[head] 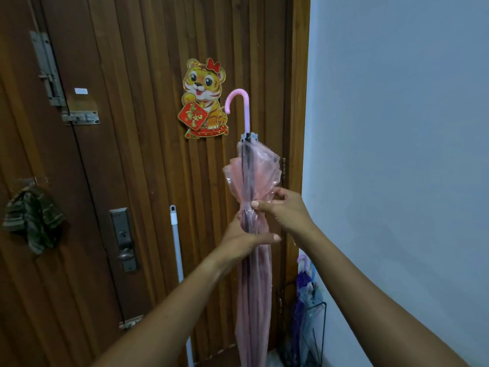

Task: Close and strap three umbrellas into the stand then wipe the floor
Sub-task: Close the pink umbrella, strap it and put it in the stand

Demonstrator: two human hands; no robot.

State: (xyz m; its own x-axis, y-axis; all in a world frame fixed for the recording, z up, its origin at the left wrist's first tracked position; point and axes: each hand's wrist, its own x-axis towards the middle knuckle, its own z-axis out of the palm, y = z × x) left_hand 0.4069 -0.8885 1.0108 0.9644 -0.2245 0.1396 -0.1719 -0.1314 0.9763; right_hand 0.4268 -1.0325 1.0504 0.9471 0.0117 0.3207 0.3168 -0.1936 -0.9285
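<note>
Both hands on pink umbrella (pixel 251 234) | it stands upright, handle up | your left hand (pixel 244 241) clasps the shaft below; right hand (pixel 284 207) pinches the strap just above | stand (pixel 317 327) sits lower right, nearer your right arm

Red diamond plaque (pixel 192 117) with gold Chinese characters, held by the cartoon tiger decoration (pixel 204 98) stuck on the wooden door (pixel 148 62); characters too small and blurred to read with certainty. Small white label (pixel 81 91) on the door near the bolt, blank or illegible. No brand or number readable elsewhere.
</note>
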